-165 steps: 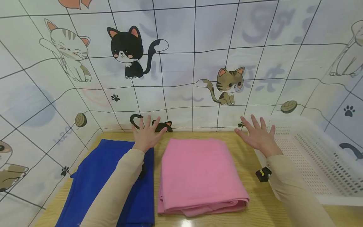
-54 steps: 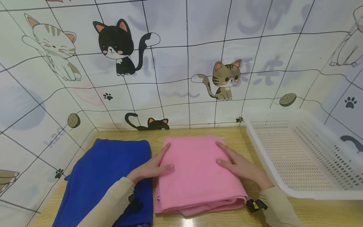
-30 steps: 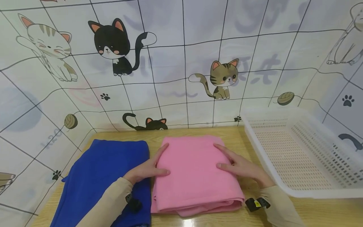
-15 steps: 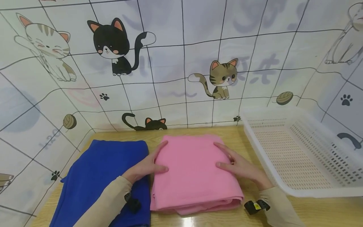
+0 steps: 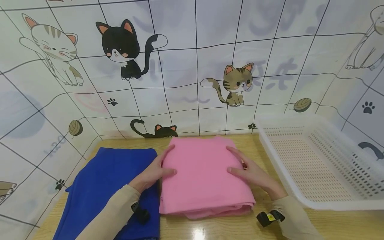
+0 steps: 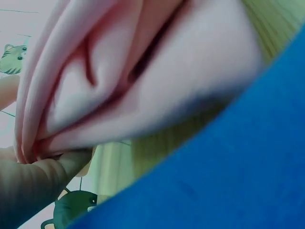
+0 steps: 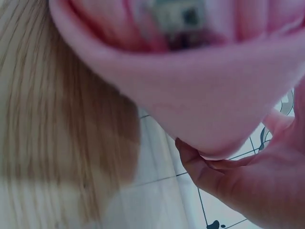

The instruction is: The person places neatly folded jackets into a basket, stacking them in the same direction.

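Note:
A folded pink cloth (image 5: 207, 173) is held level between both hands in the head view. My left hand (image 5: 153, 173) grips its left side, thumb on top and fingers curling under the layers. On the opposite side my right hand (image 5: 253, 173) holds it the same way. The left wrist view shows the pink folds (image 6: 109, 95) pinched at the edge, with wood visible beneath them. Seen from the right wrist, fingers support the underside of a pink fold (image 7: 200, 95), and a small pale-green patch shows inside. A folded blue cloth (image 5: 120, 166) lies left, under my left forearm.
A white perforated plastic basket (image 5: 345, 205) stands on the right of the wooden table (image 5: 180, 230). Behind rises a wall covering (image 5: 186, 73) with printed cats and grid lines, which also closes off the left side.
Both hands came down from above the table to the pink cloth's sides and took hold of it. Over the last half second the cloth has risen slightly and shifted toward the wall.

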The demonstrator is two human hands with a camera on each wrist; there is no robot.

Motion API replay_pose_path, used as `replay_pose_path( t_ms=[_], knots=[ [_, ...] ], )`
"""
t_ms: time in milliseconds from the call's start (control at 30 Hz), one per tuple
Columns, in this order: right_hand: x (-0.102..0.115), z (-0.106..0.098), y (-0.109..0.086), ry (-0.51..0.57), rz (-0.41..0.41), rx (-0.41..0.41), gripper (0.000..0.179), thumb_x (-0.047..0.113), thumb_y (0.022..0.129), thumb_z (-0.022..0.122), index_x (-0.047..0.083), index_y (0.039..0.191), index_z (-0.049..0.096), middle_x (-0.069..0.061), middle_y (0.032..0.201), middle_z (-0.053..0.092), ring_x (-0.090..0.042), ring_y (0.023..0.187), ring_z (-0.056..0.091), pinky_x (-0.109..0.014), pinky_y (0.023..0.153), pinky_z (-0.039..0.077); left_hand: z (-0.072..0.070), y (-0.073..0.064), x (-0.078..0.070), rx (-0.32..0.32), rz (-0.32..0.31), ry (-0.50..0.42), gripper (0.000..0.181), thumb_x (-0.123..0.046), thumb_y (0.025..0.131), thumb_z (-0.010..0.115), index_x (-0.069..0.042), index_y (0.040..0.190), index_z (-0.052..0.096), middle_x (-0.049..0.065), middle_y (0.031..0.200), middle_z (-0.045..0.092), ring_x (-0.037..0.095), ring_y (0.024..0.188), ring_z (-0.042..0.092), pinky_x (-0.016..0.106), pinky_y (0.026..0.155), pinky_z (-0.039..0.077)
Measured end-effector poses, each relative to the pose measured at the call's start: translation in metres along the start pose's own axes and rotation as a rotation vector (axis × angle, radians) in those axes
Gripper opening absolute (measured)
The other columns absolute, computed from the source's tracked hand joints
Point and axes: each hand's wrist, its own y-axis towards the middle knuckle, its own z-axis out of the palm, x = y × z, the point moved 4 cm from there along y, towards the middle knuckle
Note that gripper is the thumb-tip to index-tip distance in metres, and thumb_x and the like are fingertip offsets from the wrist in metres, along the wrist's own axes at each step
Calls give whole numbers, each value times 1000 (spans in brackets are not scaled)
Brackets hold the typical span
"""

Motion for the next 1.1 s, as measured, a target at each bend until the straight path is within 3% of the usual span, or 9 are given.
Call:
replay_pose_path(
  t_ms=[100, 200, 333, 533, 867, 1000, 1100],
  knots=[
    [2, -1, 0, 61, 37, -15, 75, 32, 90, 69, 34, 153, 27, -21, 158, 7, -53, 119, 45, -42, 70, 56, -2, 0, -4, -8, 13, -25, 86, -2, 83, 69, -25, 153, 24, 13, 154, 19, 33, 129, 35, 43, 100, 35],
    [5, -1, 0, 83, 49, -29, 78, 30, 88, 71, 33, 153, 28, -21, 158, 8, -50, 116, 48, -42, 70, 56, -4, -1, -7, -5, 9, -54, 83, -2, 85, 66, -24, 153, 25, 20, 148, 27, 35, 122, 42, 41, 92, 44],
    [11, -2, 0, 94, 63, -25, 79, 26, 87, 73, 29, 152, 29, -24, 156, 12, -41, 102, 58, -41, 66, 56, -6, -2, -9, -28, -11, -74, 77, 1, 85, 62, -19, 151, 30, 26, 137, 36, 36, 110, 51, 40, 81, 51],
    [22, -3, -2, 109, 79, -8, 81, 22, 86, 74, 22, 153, 28, -30, 151, 17, -30, 87, 63, -40, 64, 56, -8, -2, -12, -40, -3, 19, 73, 0, 84, 63, -13, 149, 33, 26, 137, 38, 36, 111, 50, 38, 81, 51],
    [41, -11, -8, 8, 127, 15, 83, 31, 84, 76, 25, 152, 29, -33, 146, 27, -37, 100, 61, -38, 72, 54, -10, -4, -20, -13, 21, 115, 77, -3, 82, 71, -12, 150, 34, 26, 137, 42, 37, 109, 53, 39, 82, 51],
    [51, -13, -11, 0, 120, 39, 84, 31, 85, 74, 21, 153, 26, -32, 152, 17, -51, 118, 48, -47, 86, 50, -10, -4, -23, 1, 26, 118, 76, -5, 83, 72, -12, 149, 35, 25, 140, 39, 37, 110, 53, 39, 81, 52],
    [59, -14, -14, -26, 95, 48, 85, 32, 86, 73, 19, 154, 24, -30, 155, 10, -54, 131, 30, -57, 99, 38, -9, -4, -27, 14, 33, 123, 75, -7, 83, 72, -12, 149, 36, 24, 143, 37, 37, 111, 54, 39, 79, 53]
  ],
)
